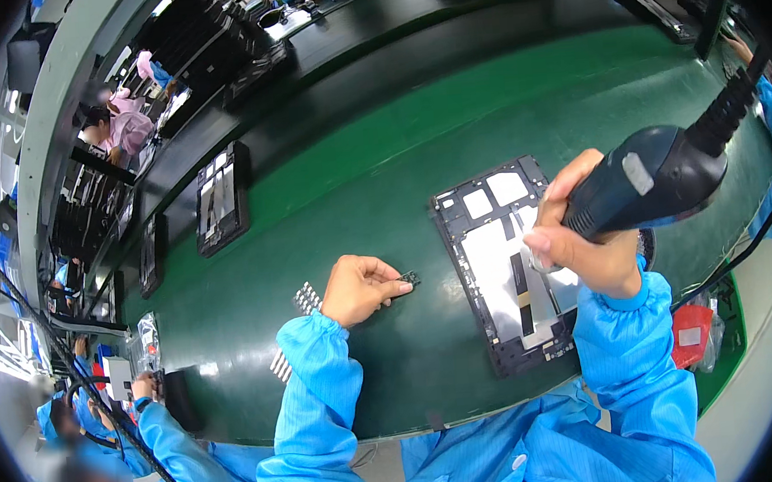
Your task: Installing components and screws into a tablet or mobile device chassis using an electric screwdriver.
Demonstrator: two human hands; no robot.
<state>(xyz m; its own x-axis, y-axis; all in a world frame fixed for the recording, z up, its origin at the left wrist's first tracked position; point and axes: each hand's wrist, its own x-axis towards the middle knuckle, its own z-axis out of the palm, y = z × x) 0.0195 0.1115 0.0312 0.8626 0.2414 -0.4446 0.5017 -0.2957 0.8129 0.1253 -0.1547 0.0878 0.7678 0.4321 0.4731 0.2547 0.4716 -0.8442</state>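
From the head view, our left hand (pixel 360 286) was pinched shut on a small black part (pixel 410 278) at the fingertips, low over the green belt (pixel 328 191). We judged the part could slip from so light a grip. Our right hand (pixel 585 234) was clamped around the blue electric screwdriver (pixel 649 179), above the open tablet frame (pixel 506 263). The frame lay flat, black-rimmed, with pale panels inside.

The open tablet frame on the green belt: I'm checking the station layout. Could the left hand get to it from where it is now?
Probably yes. The left hand, pinching a small black part, rests on the green belt just left of the tablet frame, with only bare belt between them. The right hand holds a blue electric screwdriver over the frame's right side.
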